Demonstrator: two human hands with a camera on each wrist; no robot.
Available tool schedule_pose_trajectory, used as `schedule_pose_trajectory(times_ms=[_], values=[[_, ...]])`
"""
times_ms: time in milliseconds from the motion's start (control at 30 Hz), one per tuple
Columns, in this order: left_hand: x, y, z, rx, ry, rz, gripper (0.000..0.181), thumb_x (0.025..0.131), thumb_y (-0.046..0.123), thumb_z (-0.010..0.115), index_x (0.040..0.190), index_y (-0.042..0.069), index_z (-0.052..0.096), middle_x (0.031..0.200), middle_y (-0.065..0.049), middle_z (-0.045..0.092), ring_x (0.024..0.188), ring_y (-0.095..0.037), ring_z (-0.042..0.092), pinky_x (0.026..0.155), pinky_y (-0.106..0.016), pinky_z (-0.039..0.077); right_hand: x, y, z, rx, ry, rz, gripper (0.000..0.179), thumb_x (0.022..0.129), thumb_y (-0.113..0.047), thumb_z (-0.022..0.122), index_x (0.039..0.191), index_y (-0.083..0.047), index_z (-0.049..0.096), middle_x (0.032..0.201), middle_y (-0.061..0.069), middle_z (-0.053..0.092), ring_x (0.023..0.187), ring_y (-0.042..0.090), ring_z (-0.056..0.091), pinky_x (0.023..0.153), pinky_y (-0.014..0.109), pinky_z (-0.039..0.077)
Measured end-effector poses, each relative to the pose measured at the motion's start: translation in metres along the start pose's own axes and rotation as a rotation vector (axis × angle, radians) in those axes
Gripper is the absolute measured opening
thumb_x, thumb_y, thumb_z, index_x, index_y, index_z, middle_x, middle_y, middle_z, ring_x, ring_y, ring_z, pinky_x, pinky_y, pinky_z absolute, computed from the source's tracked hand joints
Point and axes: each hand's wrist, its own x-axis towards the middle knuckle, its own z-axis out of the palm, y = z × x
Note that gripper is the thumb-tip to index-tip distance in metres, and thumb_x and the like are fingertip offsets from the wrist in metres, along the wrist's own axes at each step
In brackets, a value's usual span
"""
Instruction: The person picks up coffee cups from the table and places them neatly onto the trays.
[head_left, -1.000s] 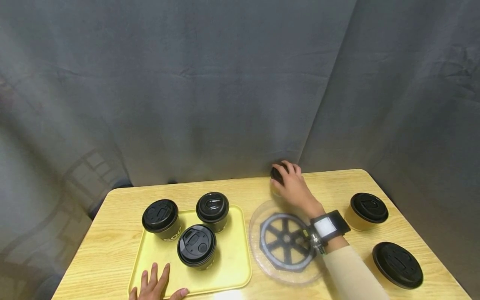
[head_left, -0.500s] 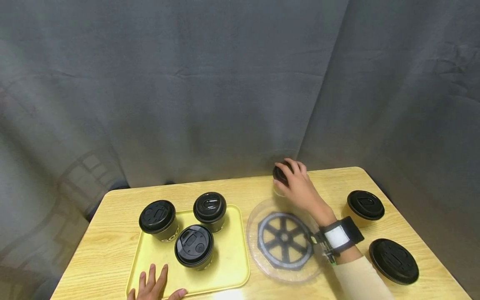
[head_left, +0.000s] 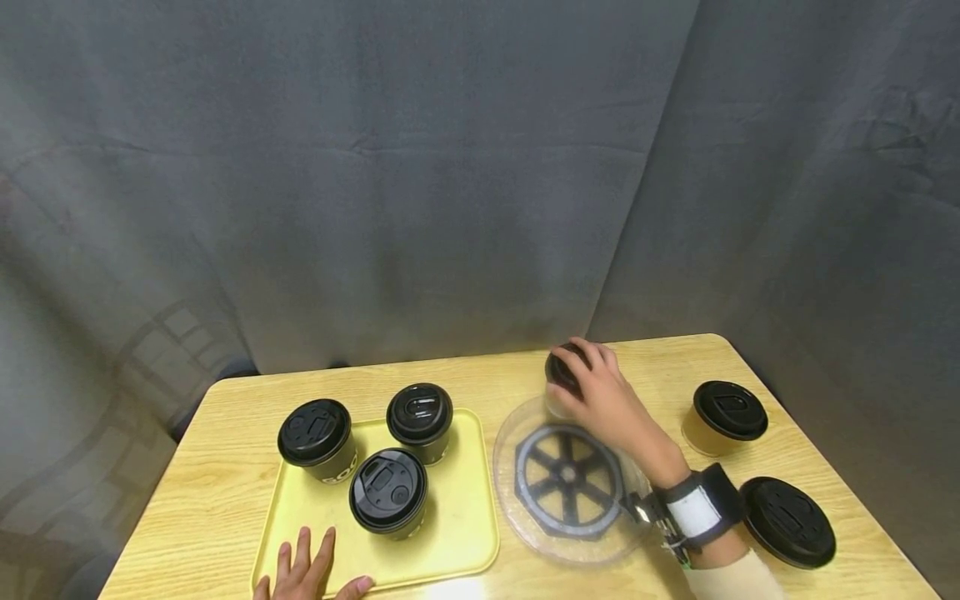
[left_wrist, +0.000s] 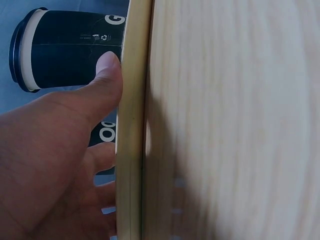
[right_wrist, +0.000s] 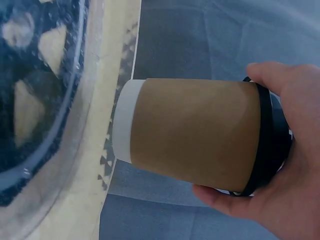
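My right hand (head_left: pixel 603 404) grips a brown paper coffee cup (right_wrist: pixel 195 132) around its black lid (head_left: pixel 562 372), thumb on one side and fingers on the other. In the right wrist view the cup's pale base band is over the table's far edge. My left hand (head_left: pixel 298 577) rests with spread, fairly straight fingers on the near left part of the yellow tray (head_left: pixel 461 542). On that tray stand three dark, black-lidded coffee cups: one at the left (head_left: pixel 317 437), one at the back (head_left: pixel 422 421), one in front (head_left: pixel 388 492). The left wrist view shows a dark cup (left_wrist: pixel 75 50) beyond my thumb.
A clear round disc (head_left: pixel 517 533) with a dark spoked wheel pattern lies right of the tray, below my right forearm. Two more black-lidded brown cups stand at the right, one farther back (head_left: pixel 727 417) and one nearer (head_left: pixel 789 523). A grey curtain (head_left: pixel 450 183) hangs behind the table.
My right hand, with the brown cup, has come slightly nearer from the table's far edge. The left hand stays on the tray; the tray's cups keep their places.
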Motion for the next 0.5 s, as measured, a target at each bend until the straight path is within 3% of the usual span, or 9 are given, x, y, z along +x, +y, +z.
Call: schedule_pose_trajectory(times_ms=[233,500], values=[[0.000,-0.001,0.001,-0.018,-0.002,-0.006,0.100,0.078,0.073,0.060,0.148,0.004,0.037,0.155,-0.035,0.013,0.139,-0.062,0.008,0.101,-0.078,0.010,-0.011,-0.007,0.002,-0.005,0.017,-0.032,0.055,0.091,-0.037,0.067,0.138,-0.016,0.052,0.146,0.019,0.042,0.132,0.042,0.038,0.090,0.064,0.050],[0.002,-0.003,0.004,-0.001,0.007,-0.008,0.102,0.077,0.076,0.057,0.148,0.005,0.038,0.155,-0.034,0.015,0.139,-0.062,0.010,0.100,-0.079,0.011,-0.021,-0.015,0.005,0.001,-0.034,-0.014,0.056,0.091,-0.040,0.065,0.140,-0.017,0.050,0.148,0.017,0.040,0.133,0.044,0.037,0.089,0.064,0.050]])
